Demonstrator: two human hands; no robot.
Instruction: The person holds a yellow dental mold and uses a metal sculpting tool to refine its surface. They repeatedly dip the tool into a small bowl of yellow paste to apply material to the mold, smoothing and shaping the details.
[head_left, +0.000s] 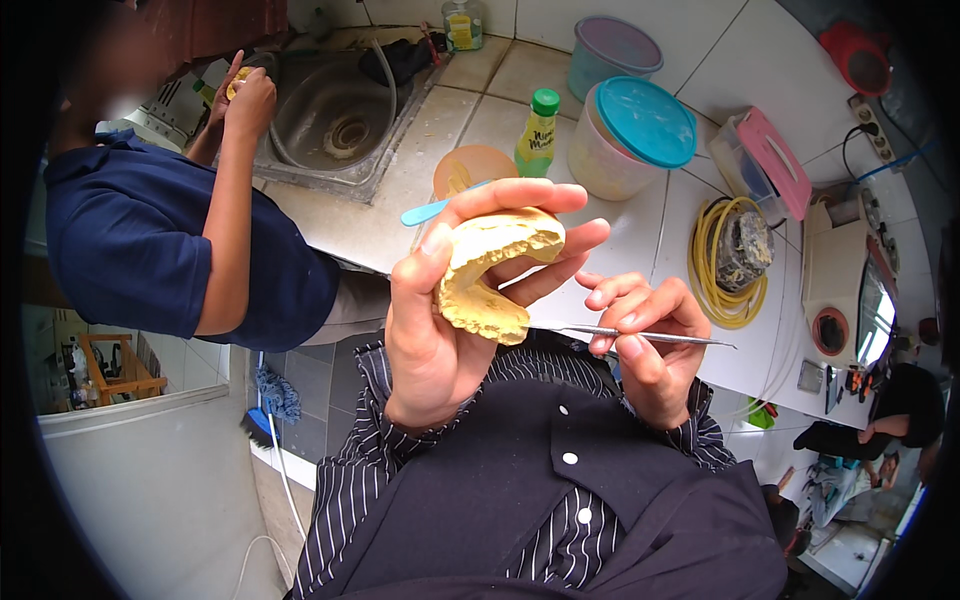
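A yellow plaster dental cast (470, 285), curved like a horseshoe, rests in my left hand (425, 320), the thumb on its near side and the fingers behind it. My right hand (655, 345) pinches a thin metal dental carver (650, 335). Its flat tip meets the lower end of the cast, while the hooked other end points right. Behind the cast, an orange bowl (468, 168) sits on the counter with a blue-handled spatula (425, 212) by it, partly hidden by my left hand.
At left a person in a navy shirt (190, 230) holds a small yellow piece by the metal sink (340, 130). On the tiled counter (425, 130) stand a green bottle (537, 135), a teal-lidded tub (620, 140), a coiled yellow hose (705, 270) and a pink-lidded box (770, 165).
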